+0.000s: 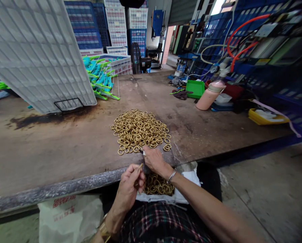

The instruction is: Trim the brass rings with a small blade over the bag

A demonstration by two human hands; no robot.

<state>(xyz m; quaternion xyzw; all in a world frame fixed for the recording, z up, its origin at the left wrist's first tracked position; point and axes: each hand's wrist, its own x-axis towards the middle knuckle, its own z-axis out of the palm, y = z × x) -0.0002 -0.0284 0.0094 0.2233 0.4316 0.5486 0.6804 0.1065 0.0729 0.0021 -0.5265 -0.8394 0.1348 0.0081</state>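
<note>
A heap of brass-coloured rings (141,126) lies on the table in front of me. My left hand (131,180) is closed at the table's front edge, pinching a single brass ring (141,165) that shows nearly edge-on. Just right of it, my right hand (154,159) reaches to the near side of the heap. From its fingertips juts a small dark, pointed piece (141,151) with something white beside it; its kind I cannot make out. Below both hands, more brass rings (159,185) fill a white-lined container in my lap, partly hidden by my right wrist.
The brown table (65,148) has a worn front edge. At left leans a large ribbed white panel (39,50), near green and blue hangers (101,79). Toward the right stand a pink bottle (208,98), a green tray (195,88) and a yellow tray (267,118).
</note>
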